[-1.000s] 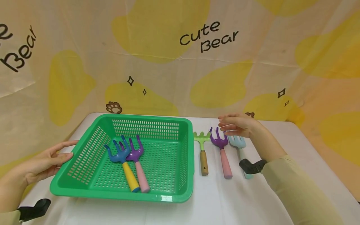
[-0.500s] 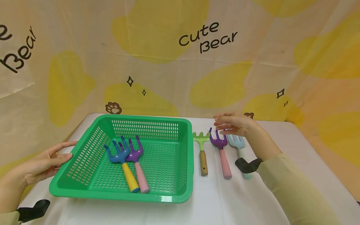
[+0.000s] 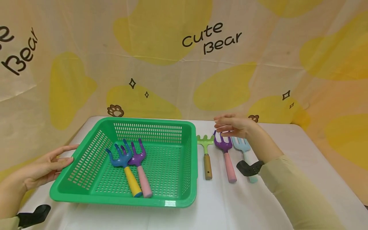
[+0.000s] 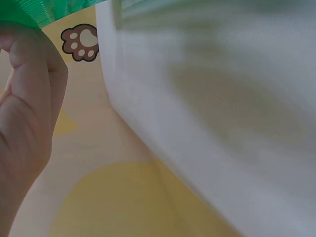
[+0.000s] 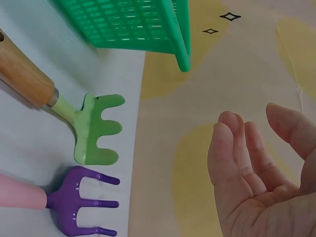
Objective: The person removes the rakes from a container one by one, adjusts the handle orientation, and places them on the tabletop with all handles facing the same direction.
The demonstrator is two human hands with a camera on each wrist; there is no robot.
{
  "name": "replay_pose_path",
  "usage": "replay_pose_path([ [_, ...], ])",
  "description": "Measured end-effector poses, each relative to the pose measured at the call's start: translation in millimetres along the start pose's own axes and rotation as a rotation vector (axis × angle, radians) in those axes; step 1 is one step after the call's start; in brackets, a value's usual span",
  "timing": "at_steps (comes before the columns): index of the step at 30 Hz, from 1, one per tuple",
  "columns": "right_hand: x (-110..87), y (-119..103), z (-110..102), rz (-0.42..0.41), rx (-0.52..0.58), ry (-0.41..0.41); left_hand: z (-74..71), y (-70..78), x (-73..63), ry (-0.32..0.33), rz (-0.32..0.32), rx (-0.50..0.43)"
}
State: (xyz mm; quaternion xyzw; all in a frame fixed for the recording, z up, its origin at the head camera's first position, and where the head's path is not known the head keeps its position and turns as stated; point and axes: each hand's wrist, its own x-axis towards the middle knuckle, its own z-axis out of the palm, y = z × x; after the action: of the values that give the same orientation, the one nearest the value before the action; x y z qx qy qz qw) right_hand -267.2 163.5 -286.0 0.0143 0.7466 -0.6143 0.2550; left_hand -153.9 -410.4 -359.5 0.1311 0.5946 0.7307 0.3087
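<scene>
In the head view, my left hand (image 3: 47, 166) holds the left rim of a green plastic basket (image 3: 188, 166), thumb at the rim's edge. Its fingertips are partly hidden by the basket. Inside lie a blue hand fork with a yellow handle (image 3: 133, 182) and a purple hand fork with a pink handle (image 3: 144, 182), their heads overlapping. My right hand (image 3: 234, 125) hovers, holding nothing, over the tines of another purple hand fork (image 3: 224, 145). Left of that fork lies a green hand rake with a wooden handle (image 3: 207, 166); to its right, a pale blue hand fork (image 3: 242, 145).
A white-covered table (image 3: 218, 210) bears everything. Behind and beside it hangs a printed cloth (image 3: 161, 38) with yellow patches and lettering. The basket's right wall (image 5: 128, 24) stands close beside the green rake.
My right hand has drifted left, from nearer the pale blue fork to above the purple fork's tines. The left hand, basket and tools stay essentially as they were.
</scene>
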Motion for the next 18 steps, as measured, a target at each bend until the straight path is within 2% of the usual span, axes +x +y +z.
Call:
replay_pose_path([
  [12, 4.6, -4.8, 9.0, -0.005, -0.023, -0.016, -1.9, -1.4, 0.8, -0.024, 0.006, -0.042],
  [18, 5.5, -8.0, 11.2, -0.009, -0.020, -0.026, -1.7, -0.6, 0.9, -0.012, 0.000, -0.035],
])
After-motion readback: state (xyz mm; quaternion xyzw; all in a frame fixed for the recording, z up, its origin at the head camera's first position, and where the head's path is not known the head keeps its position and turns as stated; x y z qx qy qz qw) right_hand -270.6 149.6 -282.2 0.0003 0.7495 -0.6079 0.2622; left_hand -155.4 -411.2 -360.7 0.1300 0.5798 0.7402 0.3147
